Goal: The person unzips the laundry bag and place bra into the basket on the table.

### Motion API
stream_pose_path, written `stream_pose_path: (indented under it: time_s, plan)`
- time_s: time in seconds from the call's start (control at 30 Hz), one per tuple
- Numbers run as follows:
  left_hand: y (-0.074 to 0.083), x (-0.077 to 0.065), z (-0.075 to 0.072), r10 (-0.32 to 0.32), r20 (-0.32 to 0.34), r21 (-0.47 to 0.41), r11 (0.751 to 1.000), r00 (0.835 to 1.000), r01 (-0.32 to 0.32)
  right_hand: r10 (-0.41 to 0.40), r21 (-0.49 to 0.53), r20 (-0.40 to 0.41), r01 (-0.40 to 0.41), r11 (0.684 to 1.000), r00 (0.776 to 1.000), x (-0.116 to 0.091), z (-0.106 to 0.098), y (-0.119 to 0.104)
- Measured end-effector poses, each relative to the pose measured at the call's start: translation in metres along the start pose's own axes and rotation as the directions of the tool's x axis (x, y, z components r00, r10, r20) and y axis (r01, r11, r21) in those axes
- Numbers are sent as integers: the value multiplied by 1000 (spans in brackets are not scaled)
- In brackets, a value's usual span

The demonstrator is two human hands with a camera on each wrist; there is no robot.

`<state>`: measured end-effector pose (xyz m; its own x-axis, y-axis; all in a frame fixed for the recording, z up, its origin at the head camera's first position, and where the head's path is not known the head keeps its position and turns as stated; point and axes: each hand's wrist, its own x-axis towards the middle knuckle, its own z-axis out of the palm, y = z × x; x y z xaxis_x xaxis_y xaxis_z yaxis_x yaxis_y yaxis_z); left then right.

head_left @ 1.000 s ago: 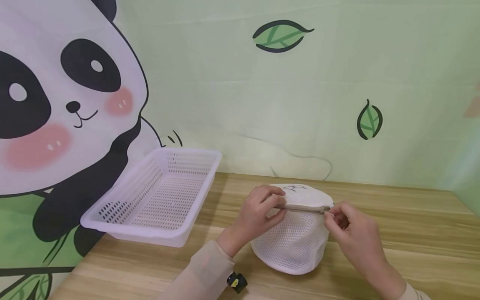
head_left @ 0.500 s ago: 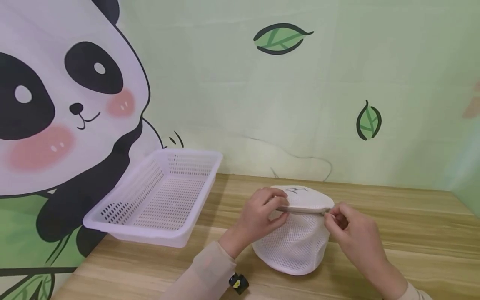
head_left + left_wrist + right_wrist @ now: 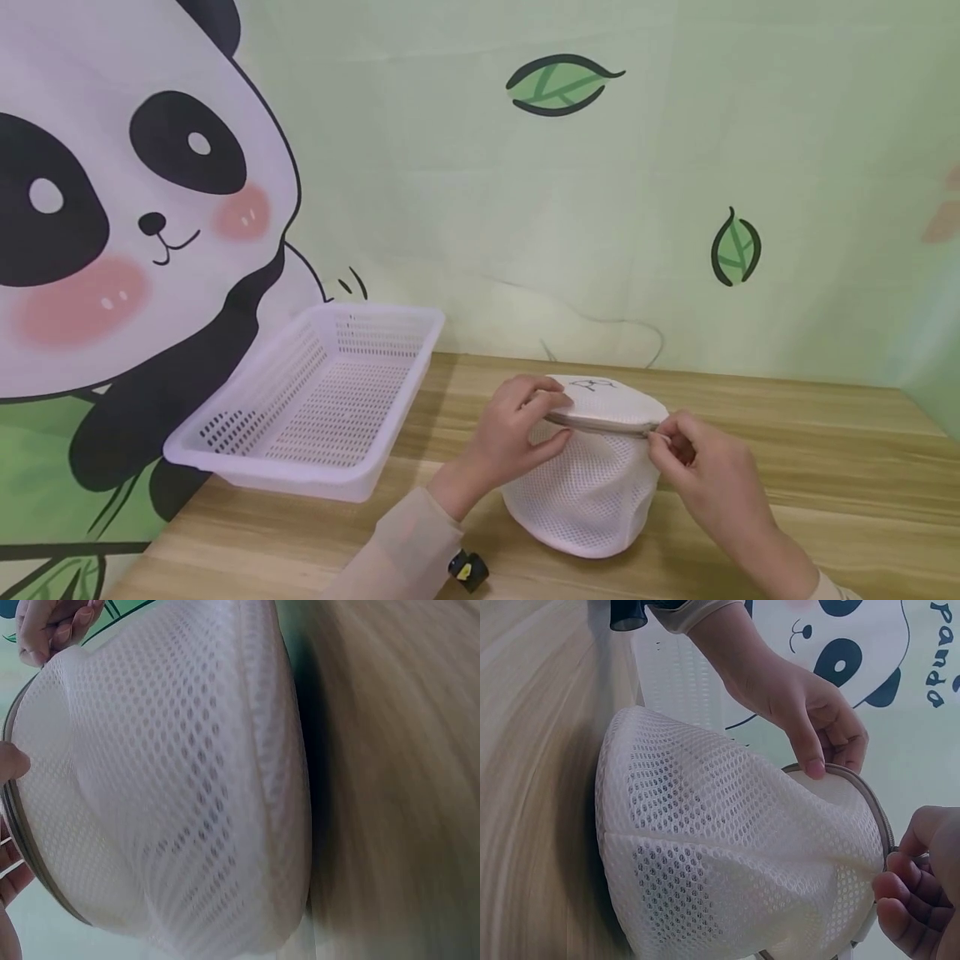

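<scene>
A white mesh laundry bag (image 3: 585, 492) stands on the wooden table, with a drawn line motif on its pale top. A brownish zipper (image 3: 600, 425) curves along the front of the upper rim. My left hand (image 3: 517, 429) pinches this rim at the left, thumb below the zipper and fingers over the top. At the zipper's right end, my right hand (image 3: 708, 467) pinches the zipper pull between thumb and curled fingers, which mostly hide it. In the right wrist view the left thumb (image 3: 814, 766) presses on the zippered rim. Through the mesh I cannot tell any contents.
A white perforated plastic basket (image 3: 352, 471) stands to the left of the bag on the table (image 3: 825, 467). A small black object with a yellow mark (image 3: 468, 571) is by the left sleeve. Behind the table hangs a green panda-printed backdrop (image 3: 420, 150).
Both hands keep their holds on the bag with only slight movement. The zippered rim has tipped a little, so its band looks narrower. The head view has shifted slightly.
</scene>
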<state>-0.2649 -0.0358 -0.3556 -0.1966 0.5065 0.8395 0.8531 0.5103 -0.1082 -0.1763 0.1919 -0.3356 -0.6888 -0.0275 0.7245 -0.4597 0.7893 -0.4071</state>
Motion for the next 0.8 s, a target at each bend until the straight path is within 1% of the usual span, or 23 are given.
stream_pose_path:
  time_s: [0.2,0.37,0.47,0.57,0.67,0.8]
  plan:
    - [-5,-3,-7,-56,45,-17,998,997,57,2,0,11,-2,1000,1000,1,-2,2]
    - [-14,-7,-13,-89,41,-51,995,995,91,-15,-9,6,15,1000,1000,2,-3,3]
    - [-19,-11,-15,-141,43,-82,986,989,144,-21,-13,3,21,1000,1000,2,-4,3]
    - [-24,-16,-17,-215,57,-108,969,975,220,-13,-15,7,13,1000,1000,2,-4,3]
    - [-28,-21,-17,-290,74,-137,945,954,298,-2,-17,14,2,1000,1000,2,-5,4]
    - [-32,-27,-16,-376,95,-204,899,922,388,0,-23,14,1,1000,1000,3,-6,4]
